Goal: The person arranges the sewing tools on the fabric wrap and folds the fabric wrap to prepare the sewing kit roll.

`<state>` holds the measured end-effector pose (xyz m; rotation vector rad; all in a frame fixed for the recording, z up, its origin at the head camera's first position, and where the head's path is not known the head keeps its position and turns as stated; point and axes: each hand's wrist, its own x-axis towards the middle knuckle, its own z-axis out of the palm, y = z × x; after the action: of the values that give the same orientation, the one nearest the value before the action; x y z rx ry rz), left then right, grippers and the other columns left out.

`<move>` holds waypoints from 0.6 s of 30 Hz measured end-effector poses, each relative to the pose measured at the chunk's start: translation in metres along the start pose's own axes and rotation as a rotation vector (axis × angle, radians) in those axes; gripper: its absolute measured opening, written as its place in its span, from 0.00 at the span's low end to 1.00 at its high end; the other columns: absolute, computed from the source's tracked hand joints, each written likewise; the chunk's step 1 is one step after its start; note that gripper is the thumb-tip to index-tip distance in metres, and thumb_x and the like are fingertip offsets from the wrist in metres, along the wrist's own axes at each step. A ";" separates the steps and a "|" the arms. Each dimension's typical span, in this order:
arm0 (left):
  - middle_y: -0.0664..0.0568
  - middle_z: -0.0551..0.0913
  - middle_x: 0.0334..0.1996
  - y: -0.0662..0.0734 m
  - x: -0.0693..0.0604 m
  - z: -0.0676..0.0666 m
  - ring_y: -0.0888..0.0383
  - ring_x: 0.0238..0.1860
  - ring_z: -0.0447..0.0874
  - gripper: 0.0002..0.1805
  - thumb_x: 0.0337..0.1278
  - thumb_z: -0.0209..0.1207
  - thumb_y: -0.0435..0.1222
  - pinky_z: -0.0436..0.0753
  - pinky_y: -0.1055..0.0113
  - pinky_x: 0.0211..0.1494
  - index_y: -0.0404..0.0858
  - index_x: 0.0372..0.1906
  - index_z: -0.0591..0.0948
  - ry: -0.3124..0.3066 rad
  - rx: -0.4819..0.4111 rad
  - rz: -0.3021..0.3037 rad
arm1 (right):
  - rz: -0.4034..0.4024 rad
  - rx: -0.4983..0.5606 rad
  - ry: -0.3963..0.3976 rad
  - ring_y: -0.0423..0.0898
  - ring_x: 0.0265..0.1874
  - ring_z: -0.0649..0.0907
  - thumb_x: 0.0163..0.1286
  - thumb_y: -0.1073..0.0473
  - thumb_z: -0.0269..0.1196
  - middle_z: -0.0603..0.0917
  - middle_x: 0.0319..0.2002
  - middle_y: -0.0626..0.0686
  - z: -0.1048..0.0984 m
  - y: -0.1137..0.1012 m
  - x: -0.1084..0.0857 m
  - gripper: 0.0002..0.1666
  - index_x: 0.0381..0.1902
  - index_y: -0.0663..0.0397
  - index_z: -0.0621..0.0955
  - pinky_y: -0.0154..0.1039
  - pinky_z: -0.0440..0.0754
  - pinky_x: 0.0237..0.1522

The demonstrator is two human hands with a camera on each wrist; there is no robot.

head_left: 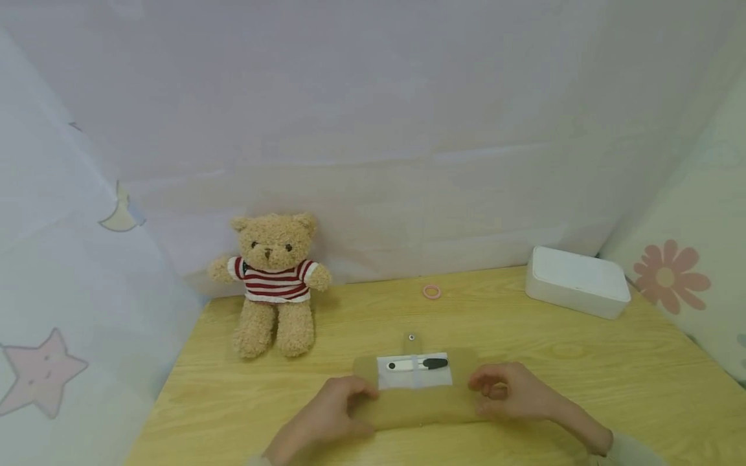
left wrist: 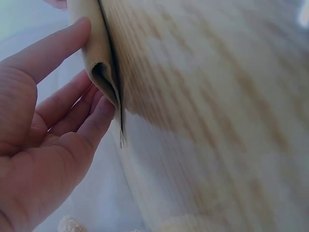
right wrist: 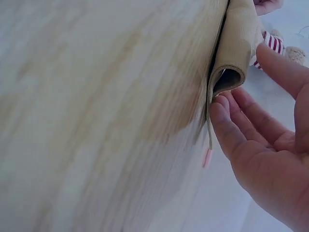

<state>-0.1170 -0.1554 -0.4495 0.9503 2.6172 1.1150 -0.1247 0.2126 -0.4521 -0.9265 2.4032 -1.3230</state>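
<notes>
A tan fabric case (head_left: 422, 409) lies on the table, its near part folded over into a loop that shows at both ends in the wrist views. On its white panel (head_left: 386, 380), a white tool with a black end (head_left: 402, 366), like thread snips, sits under a pale strap. A tab with a metal snap (head_left: 411, 338) sticks out at the far edge. My left hand (head_left: 335, 409) holds the case's left end, thumb on the fold and fingertips by the lower layer. At the right end, my right hand (head_left: 515, 391) touches the fold with lightly bent fingers, thumb beside it.
A teddy bear (head_left: 276, 285) in a striped shirt sits at the back left against the pale backdrop. Behind the case lies a pink ring (head_left: 432, 292). A white box (head_left: 577, 281) stands at the back right of the wooden table (head_left: 583, 362).
</notes>
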 end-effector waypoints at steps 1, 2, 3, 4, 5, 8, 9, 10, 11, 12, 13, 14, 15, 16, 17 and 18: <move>0.51 0.84 0.42 0.000 0.000 0.000 0.58 0.46 0.80 0.24 0.32 0.75 0.34 0.78 0.64 0.52 0.36 0.42 0.82 -0.002 0.007 0.001 | -0.006 0.012 -0.002 0.43 0.39 0.81 0.60 0.57 0.69 0.83 0.42 0.54 0.000 0.000 0.000 0.20 0.47 0.61 0.80 0.38 0.82 0.43; 0.52 0.84 0.42 0.000 0.000 0.000 0.59 0.45 0.80 0.24 0.32 0.75 0.34 0.78 0.64 0.52 0.37 0.42 0.82 -0.004 0.014 -0.001 | -0.016 0.020 -0.001 0.43 0.40 0.81 0.59 0.57 0.70 0.83 0.43 0.55 0.001 0.000 0.000 0.20 0.47 0.61 0.80 0.39 0.82 0.43; 0.52 0.83 0.42 0.001 -0.001 0.000 0.60 0.45 0.79 0.24 0.31 0.76 0.35 0.78 0.64 0.52 0.37 0.42 0.82 -0.005 0.028 0.003 | -0.033 0.021 0.000 0.44 0.40 0.81 0.58 0.57 0.71 0.82 0.43 0.55 0.001 0.001 0.000 0.21 0.47 0.61 0.80 0.39 0.82 0.44; 0.53 0.83 0.42 0.001 -0.001 0.000 0.60 0.45 0.79 0.24 0.31 0.76 0.35 0.77 0.64 0.53 0.38 0.42 0.82 -0.006 0.047 0.011 | -0.060 0.004 0.008 0.44 0.40 0.81 0.57 0.56 0.72 0.83 0.43 0.55 0.002 0.001 0.000 0.22 0.47 0.61 0.80 0.39 0.82 0.43; 0.54 0.83 0.42 0.001 0.000 0.000 0.60 0.45 0.78 0.25 0.30 0.75 0.35 0.77 0.64 0.53 0.38 0.43 0.82 -0.008 0.068 0.021 | -0.085 -0.014 0.015 0.43 0.40 0.81 0.55 0.56 0.72 0.82 0.42 0.54 0.003 0.002 0.000 0.23 0.47 0.60 0.80 0.39 0.83 0.43; 0.55 0.81 0.43 0.003 -0.001 0.000 0.61 0.45 0.77 0.25 0.31 0.75 0.34 0.76 0.64 0.53 0.38 0.43 0.81 -0.016 0.118 0.043 | -0.149 -0.090 0.051 0.42 0.40 0.80 0.50 0.56 0.76 0.82 0.41 0.52 0.008 0.004 0.001 0.27 0.46 0.59 0.80 0.38 0.83 0.41; 0.55 0.81 0.42 0.003 -0.001 0.000 0.61 0.45 0.77 0.25 0.31 0.75 0.34 0.76 0.64 0.53 0.38 0.43 0.81 -0.015 0.139 0.056 | -0.160 -0.115 0.065 0.41 0.40 0.80 0.48 0.57 0.77 0.82 0.41 0.52 0.009 0.004 0.001 0.28 0.46 0.58 0.80 0.38 0.82 0.41; 0.55 0.81 0.42 0.004 -0.002 0.000 0.61 0.44 0.77 0.25 0.32 0.74 0.33 0.76 0.64 0.53 0.38 0.44 0.81 -0.014 0.155 0.063 | -0.171 -0.142 0.079 0.40 0.40 0.80 0.46 0.58 0.77 0.82 0.41 0.51 0.011 0.004 0.000 0.28 0.45 0.58 0.80 0.37 0.82 0.40; 0.55 0.80 0.41 0.004 -0.002 0.000 0.62 0.44 0.76 0.24 0.33 0.73 0.33 0.76 0.64 0.52 0.37 0.44 0.81 -0.011 0.168 0.068 | -0.185 -0.168 0.093 0.40 0.40 0.80 0.45 0.60 0.77 0.82 0.41 0.51 0.013 0.004 0.000 0.28 0.45 0.58 0.80 0.37 0.82 0.40; 0.56 0.80 0.41 0.004 -0.003 0.001 0.62 0.43 0.76 0.23 0.35 0.72 0.32 0.76 0.64 0.52 0.38 0.44 0.81 -0.009 0.177 0.068 | -0.197 -0.195 0.106 0.40 0.40 0.80 0.45 0.62 0.76 0.82 0.41 0.51 0.014 0.004 0.000 0.27 0.45 0.58 0.80 0.37 0.81 0.40; 0.56 0.79 0.40 0.005 -0.003 0.001 0.63 0.43 0.76 0.21 0.36 0.70 0.31 0.76 0.65 0.51 0.38 0.44 0.81 -0.007 0.181 0.070 | -0.210 -0.221 0.116 0.40 0.40 0.80 0.44 0.64 0.76 0.83 0.41 0.51 0.016 0.004 0.000 0.27 0.45 0.58 0.80 0.37 0.81 0.40; 0.57 0.80 0.40 0.004 -0.003 0.002 0.63 0.42 0.76 0.20 0.37 0.68 0.30 0.77 0.65 0.50 0.37 0.43 0.81 0.002 0.182 0.076 | -0.222 -0.246 0.126 0.41 0.40 0.80 0.44 0.65 0.75 0.83 0.41 0.51 0.017 0.003 -0.001 0.26 0.44 0.58 0.80 0.37 0.81 0.40; 0.57 0.80 0.39 0.004 -0.002 0.003 0.64 0.42 0.76 0.18 0.39 0.66 0.30 0.77 0.66 0.49 0.38 0.43 0.81 0.008 0.180 0.082 | -0.229 -0.268 0.134 0.41 0.40 0.81 0.45 0.67 0.73 0.83 0.40 0.50 0.018 0.002 -0.001 0.25 0.44 0.58 0.80 0.37 0.81 0.40; 0.58 0.80 0.38 0.004 -0.002 0.004 0.64 0.40 0.76 0.17 0.40 0.65 0.29 0.77 0.67 0.48 0.38 0.42 0.82 0.013 0.168 0.082 | -0.236 -0.285 0.135 0.41 0.39 0.81 0.46 0.69 0.72 0.83 0.40 0.50 0.018 0.002 -0.001 0.23 0.43 0.58 0.80 0.37 0.81 0.40; 0.59 0.80 0.36 0.005 -0.001 0.004 0.65 0.38 0.76 0.15 0.41 0.63 0.29 0.78 0.68 0.46 0.39 0.41 0.82 0.018 0.153 0.082 | -0.238 -0.298 0.133 0.41 0.39 0.81 0.48 0.70 0.70 0.83 0.40 0.50 0.018 0.001 -0.001 0.21 0.43 0.58 0.80 0.37 0.81 0.39; 0.60 0.80 0.35 0.005 0.000 0.004 0.66 0.36 0.76 0.14 0.41 0.62 0.28 0.78 0.69 0.44 0.40 0.39 0.82 0.020 0.140 0.083 | -0.233 -0.307 0.128 0.41 0.39 0.81 0.50 0.70 0.69 0.83 0.40 0.50 0.018 0.000 -0.001 0.20 0.43 0.58 0.80 0.37 0.81 0.39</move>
<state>-0.1132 -0.1505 -0.4490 1.0901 2.7251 0.9731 -0.1153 0.2015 -0.4621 -1.2717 2.7182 -1.1327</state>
